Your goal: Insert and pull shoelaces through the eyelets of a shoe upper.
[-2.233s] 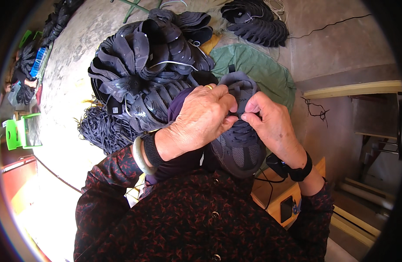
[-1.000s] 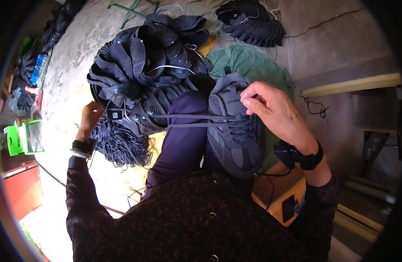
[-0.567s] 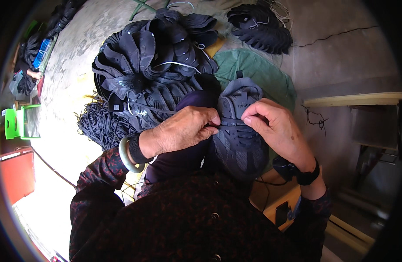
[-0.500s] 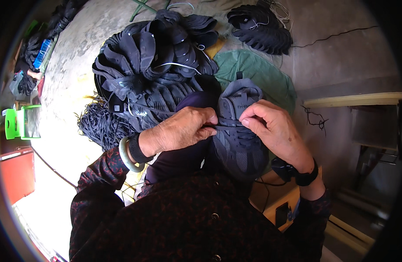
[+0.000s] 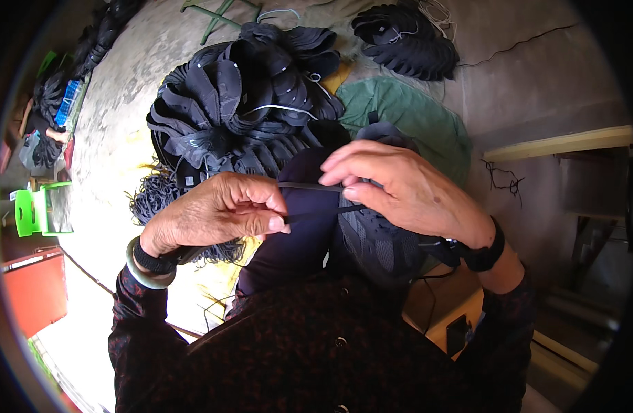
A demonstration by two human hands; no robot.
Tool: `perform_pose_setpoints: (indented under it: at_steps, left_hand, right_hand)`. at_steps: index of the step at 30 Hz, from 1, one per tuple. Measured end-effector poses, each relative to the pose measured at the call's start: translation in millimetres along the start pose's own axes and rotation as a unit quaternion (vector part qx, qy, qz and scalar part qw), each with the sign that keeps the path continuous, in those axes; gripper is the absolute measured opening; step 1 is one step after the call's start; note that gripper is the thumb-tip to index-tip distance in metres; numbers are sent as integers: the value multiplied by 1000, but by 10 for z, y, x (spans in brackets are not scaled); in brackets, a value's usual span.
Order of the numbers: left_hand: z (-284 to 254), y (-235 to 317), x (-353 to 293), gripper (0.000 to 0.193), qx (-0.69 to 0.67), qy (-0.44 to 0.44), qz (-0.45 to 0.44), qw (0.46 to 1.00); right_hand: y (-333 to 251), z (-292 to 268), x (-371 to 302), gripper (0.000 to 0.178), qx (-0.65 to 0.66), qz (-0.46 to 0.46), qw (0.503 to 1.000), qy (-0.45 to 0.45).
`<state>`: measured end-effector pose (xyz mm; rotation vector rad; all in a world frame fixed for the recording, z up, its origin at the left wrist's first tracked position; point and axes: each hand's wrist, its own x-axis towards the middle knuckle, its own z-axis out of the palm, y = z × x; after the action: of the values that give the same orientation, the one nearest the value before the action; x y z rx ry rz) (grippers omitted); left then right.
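A dark grey shoe upper (image 5: 382, 251) with a mesh front rests over my lap, its tongue and eyelets largely covered by my right hand. From it a flat black shoelace (image 5: 309, 186) stretches leftward in two strands. My left hand (image 5: 220, 210) is closed, thumb and fingertips pinching the lace over my dark trouser leg. Above the upper, my right hand (image 5: 416, 193) has its fingers bent, with the lace between thumb and fingertips. Beyond my left hand lies a large pile of black shoe uppers (image 5: 227, 103), beside a tangle of black laces (image 5: 151, 199).
Another bundle of black uppers (image 5: 406, 45) lies at the far right, behind a green cloth (image 5: 416, 107). To the left stand a green plastic chair (image 5: 28, 212) and a red box (image 5: 35, 289). A wooden stool or box (image 5: 440, 303) is near my right arm. Someone's limb (image 5: 57, 135) shows far left.
My left hand has moved left and down, drawing the lace out from the upper. My right hand has shifted left and now covers the tongue.
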<state>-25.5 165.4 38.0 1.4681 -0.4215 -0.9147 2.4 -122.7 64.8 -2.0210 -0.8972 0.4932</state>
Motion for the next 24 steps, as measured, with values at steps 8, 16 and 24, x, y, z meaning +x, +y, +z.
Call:
perform_pose_setpoints:
  at_steps: [8,16,24]
  left_hand:
    - [224,320,131,19,89,-41,126,987]
    - [237,185,-24,18,121,-19,112,986]
    - [170,-310,-359,11,253,61,40,965]
  right_hand:
    - [-103,33,293,53,159,17,972,-171]
    - [-68,-56,119,31,141,85,964,-210]
    - [29,-402,-281,18,-36,159,985,-52]
